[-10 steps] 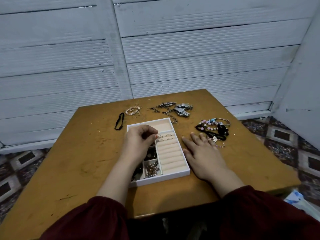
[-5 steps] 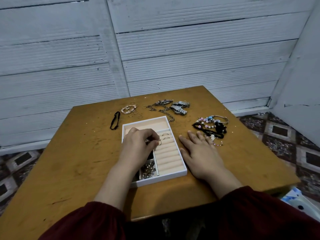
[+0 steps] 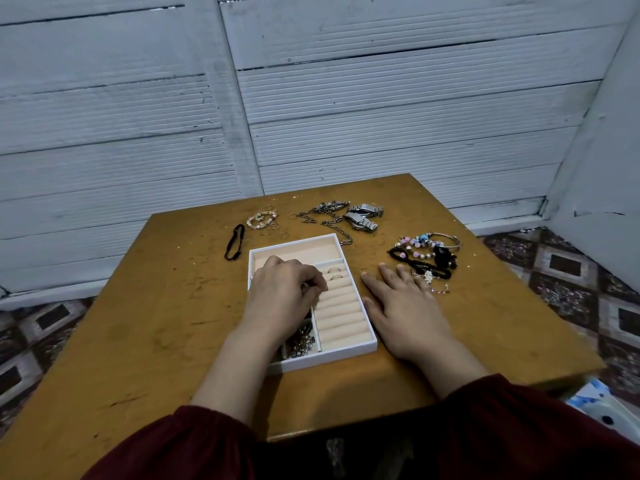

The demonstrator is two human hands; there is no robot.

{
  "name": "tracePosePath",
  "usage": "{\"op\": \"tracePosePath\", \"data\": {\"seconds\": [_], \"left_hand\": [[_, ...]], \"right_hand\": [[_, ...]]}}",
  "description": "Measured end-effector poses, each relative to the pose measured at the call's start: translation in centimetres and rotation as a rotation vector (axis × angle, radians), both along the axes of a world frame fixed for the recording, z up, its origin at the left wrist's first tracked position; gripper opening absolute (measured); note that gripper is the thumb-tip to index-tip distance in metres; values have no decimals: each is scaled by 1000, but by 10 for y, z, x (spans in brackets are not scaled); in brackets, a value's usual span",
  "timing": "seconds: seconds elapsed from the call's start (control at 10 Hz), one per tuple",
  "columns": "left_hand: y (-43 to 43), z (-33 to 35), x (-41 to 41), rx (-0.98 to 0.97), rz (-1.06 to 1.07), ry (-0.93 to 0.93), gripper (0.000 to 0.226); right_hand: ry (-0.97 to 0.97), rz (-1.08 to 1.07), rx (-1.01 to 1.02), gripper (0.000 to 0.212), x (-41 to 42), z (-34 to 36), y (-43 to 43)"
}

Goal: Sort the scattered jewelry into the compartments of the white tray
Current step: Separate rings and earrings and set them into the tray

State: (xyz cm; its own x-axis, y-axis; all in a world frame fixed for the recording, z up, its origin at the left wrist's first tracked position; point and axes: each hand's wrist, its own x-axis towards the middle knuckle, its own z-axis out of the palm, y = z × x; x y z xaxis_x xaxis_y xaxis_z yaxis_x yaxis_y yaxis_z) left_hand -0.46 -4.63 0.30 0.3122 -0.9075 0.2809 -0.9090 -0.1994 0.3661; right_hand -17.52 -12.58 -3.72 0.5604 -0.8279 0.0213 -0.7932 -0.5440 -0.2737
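The white tray [image 3: 347, 351] lies at the table's middle, with beige ring rolls [image 3: 341, 317] on its right side and two rings [image 3: 334, 274] set in the far rolls. A near-left compartment holds small metal pieces [image 3: 302, 342]. My left hand [image 3: 285, 294] hovers over the tray's left half, fingertips pinched on a small ring at the edge of the rolls. My right hand [image 3: 403, 308] lies flat and open on the table against the tray's right side. Scattered jewelry lies beyond: beaded bracelets [image 3: 426, 252], watches [image 3: 363, 218], chains [image 3: 322, 216], and a pearl bracelet with loose rings [image 3: 265, 221].
A black hair band [image 3: 235, 242] lies left of the tray's far corner. The wooden table [image 3: 156, 306] stands against a white panelled wall. Patterned floor shows on both sides, and a pale blue object [image 3: 602, 407] sits below the table's right edge.
My left hand has come down and nearer over the tray, its pinched fingertips now at the ring rolls. My right hand has stayed flat beside the tray.
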Motion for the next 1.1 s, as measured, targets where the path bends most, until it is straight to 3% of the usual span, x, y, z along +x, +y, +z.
{"op": "tracePosePath", "data": {"seconds": [0.5,0.8,1.1], "left_hand": [[0,0,0,-11,-11,-4,11],[6,-5,5,-163,17,206,11],[15,-5,16,-276,26,310,18]], "right_hand": [[-8,-1,-6,53,0,0,0],[-51,-10,0,50,-1,1,1],[-269,-48,-97,36,0,9,9]]}}
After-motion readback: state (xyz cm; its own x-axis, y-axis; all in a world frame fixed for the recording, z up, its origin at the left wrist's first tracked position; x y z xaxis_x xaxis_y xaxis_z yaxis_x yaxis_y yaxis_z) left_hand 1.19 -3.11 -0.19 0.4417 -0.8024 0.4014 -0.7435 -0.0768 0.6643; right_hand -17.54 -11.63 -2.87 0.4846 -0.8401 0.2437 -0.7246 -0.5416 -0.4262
